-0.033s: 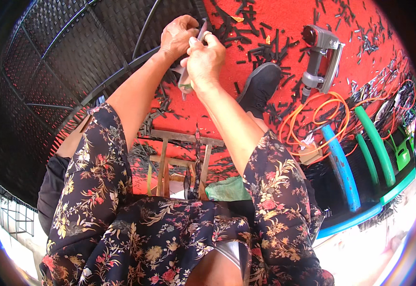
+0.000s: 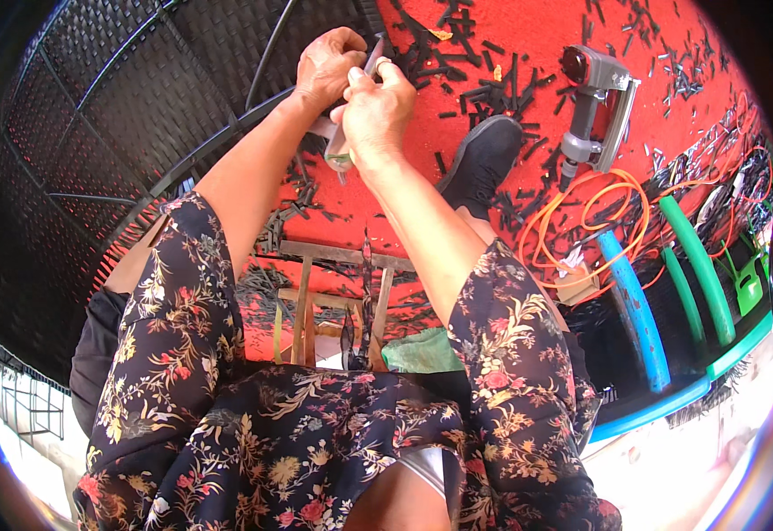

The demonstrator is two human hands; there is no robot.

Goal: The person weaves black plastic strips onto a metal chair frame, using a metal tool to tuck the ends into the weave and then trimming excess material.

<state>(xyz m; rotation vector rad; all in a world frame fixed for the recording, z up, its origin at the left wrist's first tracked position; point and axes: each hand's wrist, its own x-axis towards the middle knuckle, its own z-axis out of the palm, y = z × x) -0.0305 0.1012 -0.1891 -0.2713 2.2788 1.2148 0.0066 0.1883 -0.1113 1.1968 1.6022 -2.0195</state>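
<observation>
My left hand [image 2: 329, 64] and my right hand [image 2: 375, 108] are raised together in front of me, both gripping a thin grey strip [image 2: 374, 55] that pokes up between the fingers. A small pale tool or bottle [image 2: 337, 150] hangs below my right hand; what it is stays unclear. The hands work at the edge of a large black woven wicker panel [image 2: 130, 115] with a dark metal frame. My floral sleeves and both forearms reach up from the lower edge.
A red carpet [image 2: 528, 35] is strewn with several short black strip offcuts. A grey power stapler [image 2: 592, 97] with an orange cord [image 2: 581, 221] lies at the right. Blue and green tubes [image 2: 670, 283] lie further right. A wooden stool [image 2: 333, 301] and my black shoe [image 2: 479, 159] are below the hands.
</observation>
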